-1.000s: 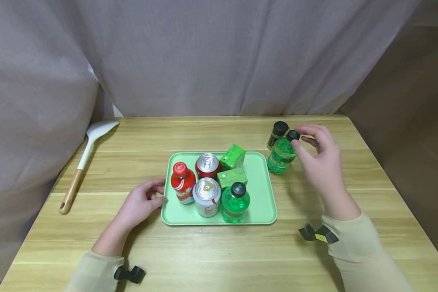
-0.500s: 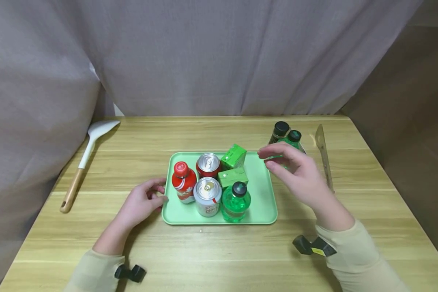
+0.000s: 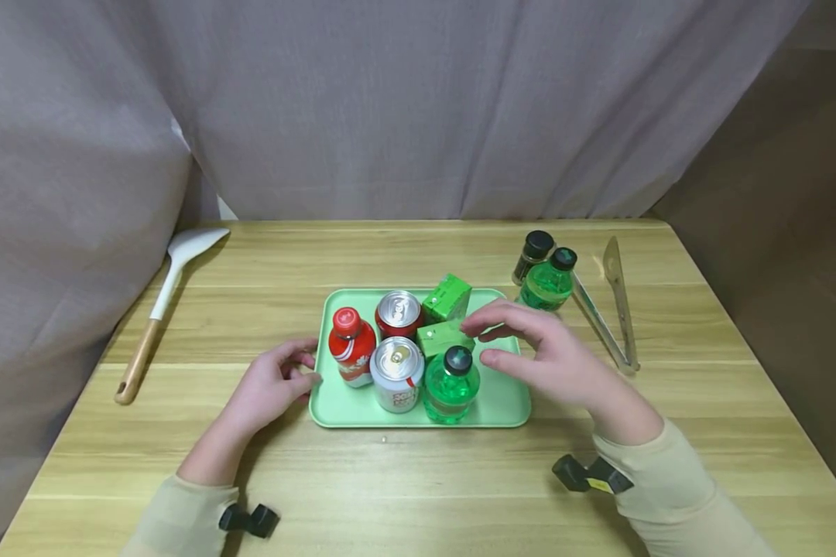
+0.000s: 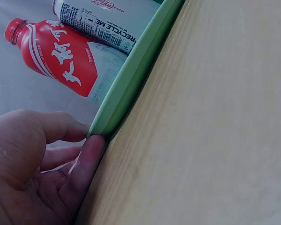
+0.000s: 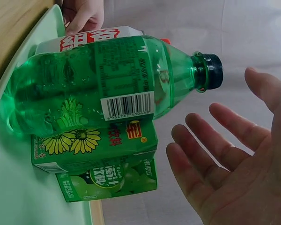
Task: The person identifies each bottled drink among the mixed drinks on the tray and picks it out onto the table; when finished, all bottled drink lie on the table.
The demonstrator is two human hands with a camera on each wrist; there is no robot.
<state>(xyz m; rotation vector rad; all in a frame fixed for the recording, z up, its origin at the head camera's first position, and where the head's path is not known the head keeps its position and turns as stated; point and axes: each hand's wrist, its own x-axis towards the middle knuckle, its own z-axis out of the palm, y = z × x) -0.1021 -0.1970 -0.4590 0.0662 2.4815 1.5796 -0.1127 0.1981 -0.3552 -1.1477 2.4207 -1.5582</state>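
Observation:
My left hand [image 3: 272, 387] pinches the left rim of the light green tray [image 3: 501, 402], thumb and a finger at its edge in the left wrist view. On the tray stand a red bottle [image 3: 352, 348], a red can [image 3: 399, 311], a white can [image 3: 397, 379], two green drink cartons [image 3: 447, 299] and a green bottle [image 3: 450, 391] with a black cap. My right hand [image 3: 550, 356] hovers over the tray's right side, holding nothing. In the right wrist view its fingers [image 5: 201, 145] are spread and relaxed, apart from the bottle's black cap [image 5: 210, 71].
Behind the tray's right corner stand another green bottle [image 3: 547, 285] and a small black-capped jar [image 3: 532, 255]. Metal tongs [image 3: 620, 309] lie at the right. A white spatula with a wooden handle [image 3: 139, 360] lies at the left. A grey curtain [image 3: 418, 116] hangs behind the table.
My right hand has let go of the far green bottle's cap and moved left and nearer, over the tray. The tongs have come into sight. My left hand stays at the tray.

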